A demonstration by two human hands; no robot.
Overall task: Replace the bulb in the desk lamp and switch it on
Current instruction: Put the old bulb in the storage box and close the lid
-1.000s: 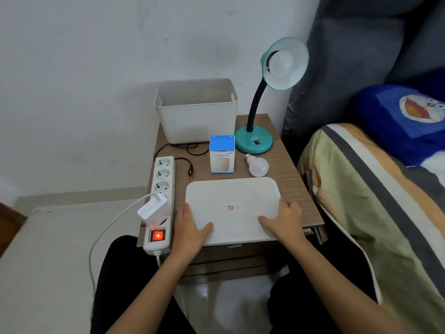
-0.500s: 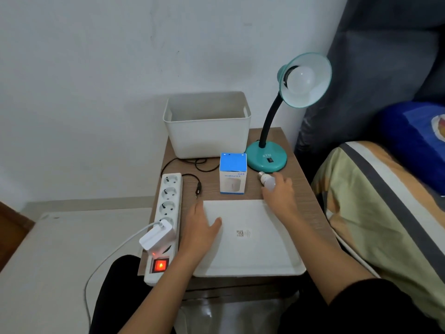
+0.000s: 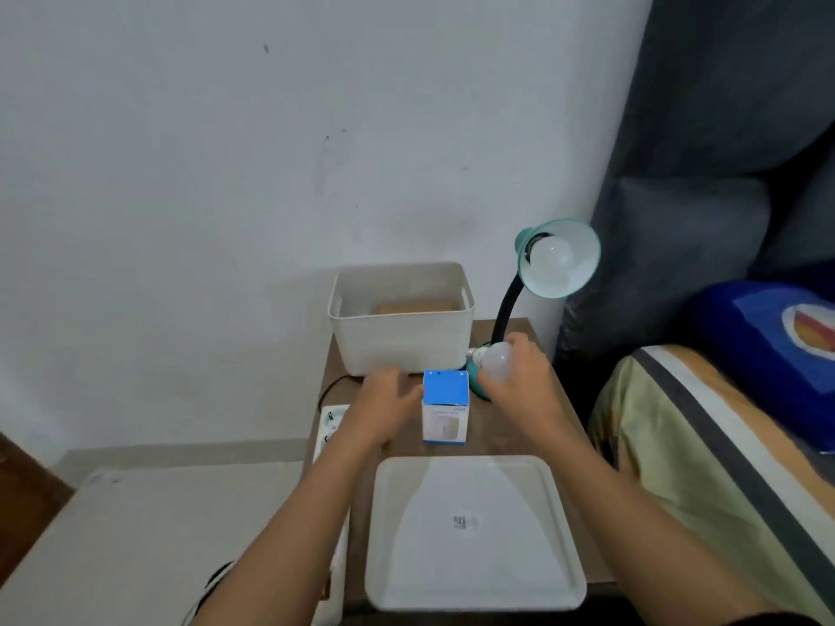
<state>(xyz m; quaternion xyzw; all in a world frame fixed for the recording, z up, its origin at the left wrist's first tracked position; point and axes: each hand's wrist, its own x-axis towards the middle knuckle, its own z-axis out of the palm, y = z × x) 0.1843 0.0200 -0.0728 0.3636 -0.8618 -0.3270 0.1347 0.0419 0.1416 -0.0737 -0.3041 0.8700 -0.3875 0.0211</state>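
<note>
A teal desk lamp (image 3: 558, 257) with a black gooseneck stands at the back right of the small wooden table, with a white bulb (image 3: 551, 257) in its shade. My right hand (image 3: 519, 381) holds a loose white bulb (image 3: 494, 365) above the table in front of the lamp's base, its screw cap pointing left. My left hand (image 3: 388, 399) is open, fingers spread, touching the left side of the upright blue and white bulb box (image 3: 445, 408).
A white storage bin (image 3: 402, 336) with something brown inside stands behind the box. A white tray (image 3: 470, 535) lies at the table's front. A white power strip (image 3: 332, 426) runs along the left edge, mostly behind my left arm. A bed with a striped cover (image 3: 705, 445) is to the right.
My right hand has picked the loose bulb up off the table. My left hand left the tray and reached forward to the bulb box. The camera has tilted up.
</note>
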